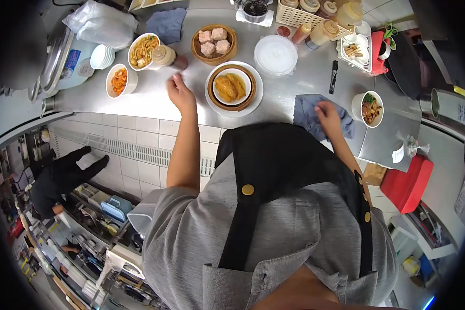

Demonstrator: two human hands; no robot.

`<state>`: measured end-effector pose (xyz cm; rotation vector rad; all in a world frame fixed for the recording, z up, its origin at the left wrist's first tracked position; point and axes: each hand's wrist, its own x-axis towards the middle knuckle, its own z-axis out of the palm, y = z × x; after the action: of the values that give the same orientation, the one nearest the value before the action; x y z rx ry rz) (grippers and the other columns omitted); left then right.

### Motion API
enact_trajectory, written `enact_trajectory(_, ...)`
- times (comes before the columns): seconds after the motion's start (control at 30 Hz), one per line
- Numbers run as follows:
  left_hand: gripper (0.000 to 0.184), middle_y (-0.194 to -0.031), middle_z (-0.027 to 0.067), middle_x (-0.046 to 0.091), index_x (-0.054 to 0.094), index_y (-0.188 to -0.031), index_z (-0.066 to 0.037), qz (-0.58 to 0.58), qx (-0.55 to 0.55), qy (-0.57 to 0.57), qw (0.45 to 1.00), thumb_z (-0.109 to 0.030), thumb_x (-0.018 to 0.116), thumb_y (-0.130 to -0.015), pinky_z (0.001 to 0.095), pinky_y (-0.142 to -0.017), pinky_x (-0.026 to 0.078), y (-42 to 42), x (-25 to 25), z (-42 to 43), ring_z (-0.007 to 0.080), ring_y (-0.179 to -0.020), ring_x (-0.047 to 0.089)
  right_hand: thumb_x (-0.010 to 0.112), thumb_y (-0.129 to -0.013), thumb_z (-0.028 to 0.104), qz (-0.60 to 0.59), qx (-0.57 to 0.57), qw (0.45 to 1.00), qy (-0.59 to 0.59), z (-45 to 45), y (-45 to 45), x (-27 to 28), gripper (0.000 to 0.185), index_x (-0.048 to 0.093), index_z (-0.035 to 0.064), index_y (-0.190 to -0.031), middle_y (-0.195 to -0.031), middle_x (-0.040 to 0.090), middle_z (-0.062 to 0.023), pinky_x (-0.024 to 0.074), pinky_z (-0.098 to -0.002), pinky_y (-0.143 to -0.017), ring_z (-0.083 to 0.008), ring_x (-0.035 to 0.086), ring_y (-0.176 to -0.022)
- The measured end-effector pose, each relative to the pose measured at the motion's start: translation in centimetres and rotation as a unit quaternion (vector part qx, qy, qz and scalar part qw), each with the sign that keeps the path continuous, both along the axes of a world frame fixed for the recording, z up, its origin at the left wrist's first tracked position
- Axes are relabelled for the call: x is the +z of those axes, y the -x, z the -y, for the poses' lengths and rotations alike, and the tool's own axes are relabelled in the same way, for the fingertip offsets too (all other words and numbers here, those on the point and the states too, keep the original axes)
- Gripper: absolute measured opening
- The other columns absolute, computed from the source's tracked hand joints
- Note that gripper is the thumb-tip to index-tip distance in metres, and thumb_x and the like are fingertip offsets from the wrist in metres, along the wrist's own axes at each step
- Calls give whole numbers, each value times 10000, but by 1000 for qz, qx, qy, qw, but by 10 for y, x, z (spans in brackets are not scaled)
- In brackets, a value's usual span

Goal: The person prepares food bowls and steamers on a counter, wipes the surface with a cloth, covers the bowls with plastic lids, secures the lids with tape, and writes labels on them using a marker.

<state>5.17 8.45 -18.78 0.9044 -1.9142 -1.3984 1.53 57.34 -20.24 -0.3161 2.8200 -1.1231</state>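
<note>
- Your left hand [182, 95]: grip open, held over the surface [155, 101], just beside the sauce bottle [170, 58].
- Your right hand [328, 119]: at the blue cloth [306, 114]; whether its grip is closed on the fabric, you cannot tell.
- Between your hands: bamboo steamer [210, 95] on a white plate [259, 92], holding a bowl of yellow-brown food [230, 88].
- Beyond the plate: steamer of four dumplings [207, 49].

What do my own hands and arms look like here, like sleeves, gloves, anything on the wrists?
Your left hand and right hand are bare, with no gloves, and no watch shows. The left arm has a short grey sleeve; the right sleeve's end is hard to make out beside the black apron.
</note>
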Motion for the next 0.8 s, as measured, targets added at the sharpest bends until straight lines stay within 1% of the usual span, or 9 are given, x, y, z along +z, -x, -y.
enact_trajectory(0.07,565,-945,86,666,673,-1040,13,33,-54,-71,995,-433,327,-1068,361,-822,465,-28,2,-27,196,-894,573,682,-906,228,119,73,988,59,57,9,31,290,638,29,-1113,-974,634,-117,499,-323,-764,-192,621,-862)
enact_trajectory(0.13,703,-1120,125,682,663,-1144,4,65,-77,-140,985,-553,247,-1042,368,-883,471,-49,15,-49,236,-1007,622,645,-955,241,194,143,969,60,111,21,47,301,608,62,-1195,-1169,589,-69,507,-254,-621,-123,632,-849)
enact_trajectory(0.23,652,-1141,130,674,657,-1170,-2,53,-64,-162,983,-521,281,-1049,381,-899,472,-65,13,-61,237,-1021,616,625,-966,228,284,128,943,120,180,32,65,418,517,91,-1346,-1289,538,-84,511,-255,-597,-130,635,-825)
enact_trajectory(0.3,518,-1134,116,683,672,-1153,4,31,-88,-107,990,-434,418,-1046,364,-913,476,-65,1,-58,211,-1032,619,580,-982,181,341,113,922,143,210,39,73,532,379,120,-1471,-1325,514,-99,524,-272,-567,-138,645,-770)
enact_trajectory(0.43,259,-1033,85,709,703,-1063,18,16,-102,-104,989,-205,611,-971,302,-886,492,-38,1,-39,164,-960,633,524,-979,82,325,131,927,134,230,46,57,538,348,99,-1487,-1308,532,-146,577,-300,-541,-176,668,-672)
enact_trajectory(0.5,199,-958,71,727,721,-1030,23,16,-181,-207,961,-121,666,-904,269,-816,515,-23,4,-32,137,-869,661,521,-975,69,339,125,924,125,231,47,57,545,346,104,-1490,-1311,532,-147,577,-297,-540,-174,669,-659)
enact_trajectory(0.67,255,-979,85,726,707,-1035,32,61,-221,-207,951,-188,689,-908,270,-789,526,-6,8,-15,132,-853,665,509,-963,33,350,109,922,124,233,50,58,559,346,116,-1492,-1310,538,-156,580,-285,-539,-165,671,-627)
enact_trajectory(0.73,285,-934,98,721,706,-979,27,239,-242,-73,938,-251,690,-917,267,-715,516,3,27,-9,129,-796,658,523,-958,46,333,128,928,107,233,52,57,565,345,116,-1489,-1306,540,-158,578,-285,-534,-161,677,-631)
enact_trajectory(0.8,338,-866,96,712,702,-949,21,196,-200,-148,949,-315,673,-922,273,-668,507,11,2,-8,149,-740,659,533,-954,59,337,125,928,93,233,53,58,567,345,116,-1486,-1306,541,-161,577,-285,-534,-169,684,-640)
